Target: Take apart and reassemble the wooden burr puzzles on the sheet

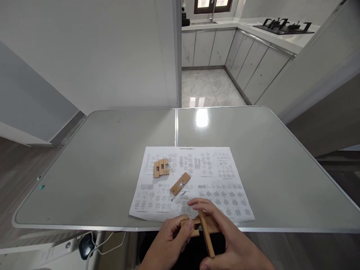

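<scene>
Fingers of the left hand point(170, 240) are closed on a notched wooden block point(194, 233), the thumb pressed to it. Those of the right hand point(229, 238) grip a narrow wooden strip point(206, 234) by its ends — fingertips at the far end, thumb at the near. Both items are held at the near edge of the surface point(272, 168). Governing relation: the strip lies just right of the left fingers, its long axis running away from the person and leaning left at the far end, roughly crosswise to the block — which extends left to right. The left hand is nearer the block's left end. Whether strip and block are joined or merely overlap in view cannot be determined. Beyond the hands, on a printed sheet point(197, 178), one loose piece point(176, 187) lies slanted; three pieces set close together point(160, 167) lie farther off, to its left.
</scene>
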The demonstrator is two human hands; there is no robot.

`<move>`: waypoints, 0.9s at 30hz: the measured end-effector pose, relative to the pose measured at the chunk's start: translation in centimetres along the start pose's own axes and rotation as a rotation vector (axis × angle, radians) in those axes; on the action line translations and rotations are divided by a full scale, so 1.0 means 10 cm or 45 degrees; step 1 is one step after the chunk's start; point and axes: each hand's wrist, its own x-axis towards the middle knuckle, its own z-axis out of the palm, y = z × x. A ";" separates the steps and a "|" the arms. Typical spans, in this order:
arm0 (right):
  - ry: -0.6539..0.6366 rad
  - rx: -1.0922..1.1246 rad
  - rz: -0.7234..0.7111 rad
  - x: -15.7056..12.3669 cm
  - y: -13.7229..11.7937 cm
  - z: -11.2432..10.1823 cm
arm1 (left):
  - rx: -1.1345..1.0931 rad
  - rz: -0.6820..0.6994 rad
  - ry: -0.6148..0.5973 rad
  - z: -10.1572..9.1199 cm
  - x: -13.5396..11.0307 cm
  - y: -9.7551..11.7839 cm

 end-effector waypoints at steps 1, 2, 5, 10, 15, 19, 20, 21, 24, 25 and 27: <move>-0.007 -0.007 0.021 0.00 -0.01 0.00 | 0.032 0.021 -0.008 -0.01 0.00 0.03; -0.018 -0.014 0.047 0.00 -0.01 0.00 | 0.065 0.038 -0.018 -0.02 0.00 0.05; -0.067 -0.010 0.114 0.01 -0.01 0.00 | 0.113 0.015 -0.065 -0.08 -0.01 0.11; -0.010 0.157 0.014 0.09 0.08 -0.05 | -0.021 -0.011 0.032 -0.23 -0.02 0.02; 0.581 -0.290 0.005 0.41 0.19 -0.03 | -0.367 0.055 0.385 -0.34 0.01 -0.12; 0.582 -0.760 -0.090 0.73 0.35 0.14 | -0.636 0.011 0.612 -0.33 0.03 -0.18; 0.591 -0.835 -0.097 0.79 0.39 0.19 | -0.675 0.003 0.653 -0.32 0.04 -0.19; 0.603 -0.904 -0.101 0.85 0.44 0.24 | -0.696 0.001 0.682 -0.31 0.04 -0.20; 0.655 -1.054 -0.116 0.97 0.55 0.35 | -0.668 0.021 0.707 -0.29 0.05 -0.23; 0.668 -1.078 -0.123 0.99 0.57 0.37 | -0.648 0.030 0.711 -0.29 0.05 -0.23; 0.679 -1.078 -0.137 1.00 0.58 0.37 | -0.617 0.037 0.722 -0.30 0.04 -0.24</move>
